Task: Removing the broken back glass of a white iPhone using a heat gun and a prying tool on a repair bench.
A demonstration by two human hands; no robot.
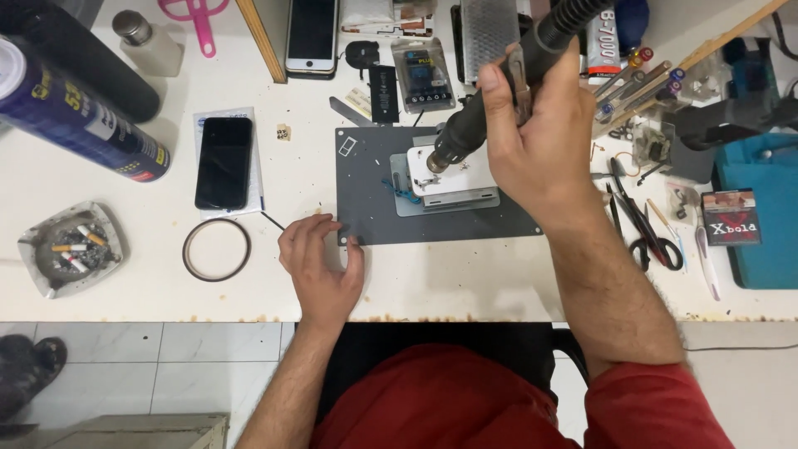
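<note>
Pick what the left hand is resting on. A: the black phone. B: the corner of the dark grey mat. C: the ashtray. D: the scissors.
B: the left hand lies flat with its fingertips on the near-left corner of the dark grey mat, apart from the phone.

Hot-air gun (490,100): black, gripped in my right hand (532,141), tilted down-left from upper centre, metal nozzle just above the white board
White board (449,173): flat in a grey metal holder, centre frame
Grey mat (366,191): dark rectangle under the holder, my left hand (320,266) resting fingertips on its lower-left edge
</note>
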